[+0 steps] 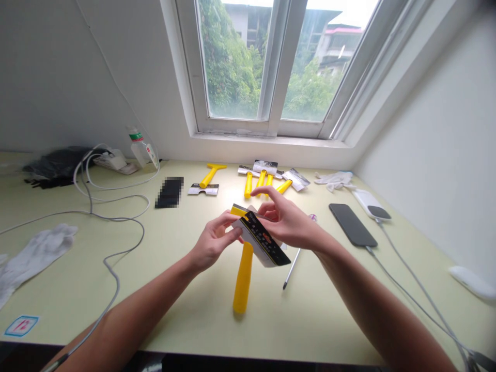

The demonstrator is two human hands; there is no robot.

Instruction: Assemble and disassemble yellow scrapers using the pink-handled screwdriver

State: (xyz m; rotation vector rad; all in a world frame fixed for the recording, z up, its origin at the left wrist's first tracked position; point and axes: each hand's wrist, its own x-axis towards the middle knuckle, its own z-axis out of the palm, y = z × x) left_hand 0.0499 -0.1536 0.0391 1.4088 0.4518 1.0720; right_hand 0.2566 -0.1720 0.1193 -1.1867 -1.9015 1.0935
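My left hand point(215, 240) pinches a yellow-handled scraper point(243, 279) at its head, above the table, with the handle pointing down toward me. A black and white printed packaging card point(267, 240) lies slantwise over the scraper head, under my left thumb. At the card's upper edge is my right hand point(284, 217), its thumb and fingers closed on the card and its index finger raised; the fingertips are partly hidden. Beneath my right hand, a screwdriver point(292, 268) lies on the table, partly covered.
Several carded yellow scrapers point(260, 181) lie near the window. Left of them are another yellow scraper point(211, 175) and a loose card point(203, 189). A phone point(352, 225), a white power bank point(371, 205) and cables sit right. White gloves point(39, 256), a bottle point(142, 150) and a power strip point(116, 163) occupy the left.
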